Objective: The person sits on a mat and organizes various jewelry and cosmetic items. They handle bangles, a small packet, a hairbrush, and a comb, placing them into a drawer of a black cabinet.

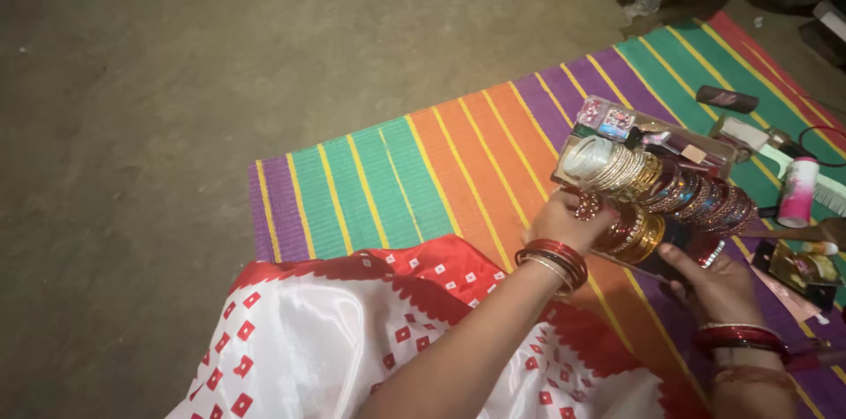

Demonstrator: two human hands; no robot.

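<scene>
I kneel on a striped mat (pixel 423 163) of green, orange and purple bands, my red and white cloth (pixel 352 340) spread over the near part of it. My left hand (pixel 564 221) has its grip pressed together on the near end of a clear bangle box (pixel 617 133), fingers curled around a few gold bangles (pixel 639 234) there. My right hand (pixel 718 287) supports the box from below on the right, its grip closed on the lower edge, thumb pointing toward the gold bangles. The box is held just above the mat, tilted, with a row of white, gold and dark red bangles (pixel 670 185) stacked along it. To the far right on the mat lie a pink and white bottle (pixel 799 192), a white comb (pixel 820 185) and a dark tube (pixel 727 99). Bare floor (pixel 176 75) stretches away to the left.
</scene>
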